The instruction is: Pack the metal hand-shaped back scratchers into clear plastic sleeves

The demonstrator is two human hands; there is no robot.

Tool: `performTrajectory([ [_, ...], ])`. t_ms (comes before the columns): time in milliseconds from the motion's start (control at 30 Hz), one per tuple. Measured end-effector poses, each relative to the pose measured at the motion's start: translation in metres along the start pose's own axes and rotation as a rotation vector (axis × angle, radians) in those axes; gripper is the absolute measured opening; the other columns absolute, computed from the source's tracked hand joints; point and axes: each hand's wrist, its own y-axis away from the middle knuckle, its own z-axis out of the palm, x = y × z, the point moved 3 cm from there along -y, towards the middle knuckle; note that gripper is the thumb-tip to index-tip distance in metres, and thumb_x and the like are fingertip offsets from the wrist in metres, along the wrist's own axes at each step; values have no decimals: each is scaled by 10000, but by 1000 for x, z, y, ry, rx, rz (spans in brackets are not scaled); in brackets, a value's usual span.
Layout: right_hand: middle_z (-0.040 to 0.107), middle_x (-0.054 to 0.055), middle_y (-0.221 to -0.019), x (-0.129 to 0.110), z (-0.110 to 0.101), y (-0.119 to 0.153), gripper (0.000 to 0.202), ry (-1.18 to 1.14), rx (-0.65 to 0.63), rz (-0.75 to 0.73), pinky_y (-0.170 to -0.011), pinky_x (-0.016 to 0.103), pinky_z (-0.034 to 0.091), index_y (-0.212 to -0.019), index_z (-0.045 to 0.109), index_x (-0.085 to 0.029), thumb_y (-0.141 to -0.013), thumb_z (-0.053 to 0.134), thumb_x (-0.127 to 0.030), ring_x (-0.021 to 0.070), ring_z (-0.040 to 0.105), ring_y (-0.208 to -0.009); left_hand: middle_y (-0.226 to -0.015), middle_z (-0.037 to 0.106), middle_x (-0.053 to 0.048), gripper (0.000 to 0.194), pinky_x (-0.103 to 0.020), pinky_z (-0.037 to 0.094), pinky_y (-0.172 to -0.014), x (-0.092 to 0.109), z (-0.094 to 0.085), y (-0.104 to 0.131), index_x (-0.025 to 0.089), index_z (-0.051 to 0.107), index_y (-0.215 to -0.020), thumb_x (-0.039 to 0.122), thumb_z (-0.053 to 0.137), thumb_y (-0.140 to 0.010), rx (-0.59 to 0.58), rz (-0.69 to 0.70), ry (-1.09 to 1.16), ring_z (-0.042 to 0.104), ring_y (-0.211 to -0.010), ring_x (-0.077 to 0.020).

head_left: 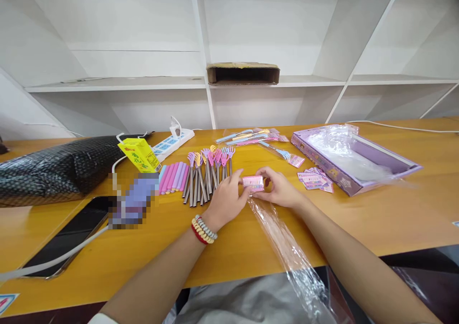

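Over the orange-brown wooden desk [405, 204], both hands held a small pink printed card [253, 183] between them. The left hand [229, 194] had its grip pinched on the card's left edge, the right hand [279, 188] its grip on the other edge; fingertips covered the corners, and I couldn't read the print. A long, clear crinkled plastic wrapper [278, 235] trailed from just below the card over the desk's edge and out of sight; whether the card sat inside it, I couldn't tell.

Just beyond the left hand lay metal-handled scratchers with pastel claws [197, 185], some handles hidden behind the wrist and fingers. Next to them was a row of pink, lilac and blue tubes [174, 178]. Further left, a purple thing [138, 197] was blurred into blocks past recognition, beside a black-screened phone [68, 235] crossed by a white cable. A shiny black bag [53, 168] was cut off at the far left.

To the right, loose pink-and-purple cards [315, 179] overlapped, hiding most of one another, near a purple shallow box [319, 164] whose inside was partly covered by cloudy plastic film [335, 142].
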Motion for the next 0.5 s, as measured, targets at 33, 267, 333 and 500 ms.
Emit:
performTrajectory([
  [33, 599, 23, -870, 0, 0, 0, 415, 5, -12, 2, -630, 256, 426, -1000, 471, -193, -692, 673, -386, 123, 527, -689, -1024, 599, -92, 470, -378, 448, -855, 1, -1, 0, 149, 358, -1297, 325, 446, -870, -5, -6, 26, 566, -964, -218],
  [267, 612, 22, -864, 2, 2, 0, 409, 51, -45, 17, -658, 262, 427, -966, 479, -195, -695, 669, -435, 135, 549, -730, -1025, 558, -87, 323, -379, 430, -859, 16, -6, 3, 183, 480, -1166, 290, 454, -862, -10, 119, 43, 526, -971, -221],
  [333, 614, 23, -852, 4, 2, 0, 431, 66, -50, 26, -659, 266, 427, -964, 478, -195, -680, 681, -448, 141, 553, -727, -1028, 553, -94, 321, -387, 428, -860, 17, -6, 3, 177, 479, -1167, 286, 445, -867, -23, 135, 34, 522, -975, -227],
  [500, 623, 30, -856, 5, 1, 1, 454, 80, -59, 42, -637, 258, 423, -970, 494, -192, -671, 688, -473, 137, 552, -703, -1055, 566, -95, 336, -392, 422, -877, 12, -4, 3, 180, 462, -1196, 253, 443, -869, -13, 159, 25, 529, -995, -229],
])
